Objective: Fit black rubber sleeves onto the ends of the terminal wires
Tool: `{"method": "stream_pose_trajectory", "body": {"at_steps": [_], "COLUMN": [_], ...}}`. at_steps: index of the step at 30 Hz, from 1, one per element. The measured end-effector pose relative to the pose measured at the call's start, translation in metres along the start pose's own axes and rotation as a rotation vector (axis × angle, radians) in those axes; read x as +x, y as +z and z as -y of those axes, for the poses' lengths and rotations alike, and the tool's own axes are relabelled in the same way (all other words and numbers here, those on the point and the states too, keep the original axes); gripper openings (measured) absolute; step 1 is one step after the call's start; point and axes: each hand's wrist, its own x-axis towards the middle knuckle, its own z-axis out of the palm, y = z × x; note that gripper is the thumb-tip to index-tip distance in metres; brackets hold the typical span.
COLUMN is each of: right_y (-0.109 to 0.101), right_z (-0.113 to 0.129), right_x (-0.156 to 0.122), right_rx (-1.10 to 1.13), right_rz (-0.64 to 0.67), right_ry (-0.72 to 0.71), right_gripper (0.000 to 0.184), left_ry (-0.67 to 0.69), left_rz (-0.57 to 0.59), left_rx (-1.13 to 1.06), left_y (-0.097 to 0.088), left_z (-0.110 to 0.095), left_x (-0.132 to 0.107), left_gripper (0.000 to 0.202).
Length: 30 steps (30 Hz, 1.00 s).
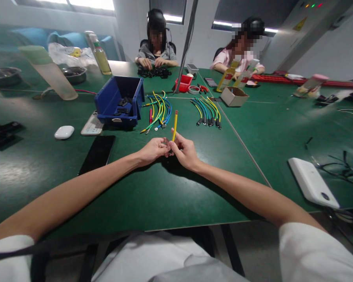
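Yellow wire (175, 126) in my right hand (184, 152)

Thumb and fingers close on it, tip towards twelve o'clock. My left hand (154, 150) curls at its base; I cannot tell its grip. Loose wires (161, 107) lie at eleven o'clock, the blue bin (104, 112) at ten.

The single wire (174, 127) is bright yellow with a reddish-brown tip. The tabletop (153, 196) is deep green, crossed by pale seam lines. The left wire bundle (161, 107) mixes yellow, green and blue; the right wire bundle (207, 111) is yellow and teal-green with black ends. The large bin (116, 120) is dark blue, its loose parts (123, 111) black. The small tray (186, 80) is red, the sleeves (314, 248) white, one co-worker's shirt (171, 55) grey, another's top (220, 60) pink.
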Motion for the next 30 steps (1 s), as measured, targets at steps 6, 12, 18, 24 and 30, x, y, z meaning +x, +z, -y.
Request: {"method": "stream_pose_trajectory", "body": {"at_steps": [6, 12, 18, 24, 30], "right_y": [-0.002, -0.007, -0.006, -0.005, -0.001], "right_z": [-0.006, -0.009, -0.007, -0.002, -0.001], "right_x": [0.001, 0.008, 0.011, 0.010, 0.010], "right_rx": [-0.063, -0.223, -0.302, -0.390, -0.480], "right_rz": [0.000, 0.000, 0.027, 0.006, -0.045], "right_ry": [0.032, 0.003, 0.009, -0.013, -0.029], "right_gripper": [0.045, 0.040, 0.033, 0.034, 0.040], "left_ry": [0.082, 0.197, 0.220, 0.253, 0.272], "left_rz": [-0.064, -0.205, -0.255, -0.234, -0.244], "left_rx": [0.107, 0.383, 0.544, 0.572, 0.533], "left_y": [0.004, 0.005, 0.006, 0.008, 0.005], "left_z": [0.002, 0.004, 0.003, 0.000, 0.000], "left_x": [-0.001, -0.003, -0.007, -0.009, -0.008], "left_gripper": [0.037, 0.025, 0.028, 0.028, 0.027]}}
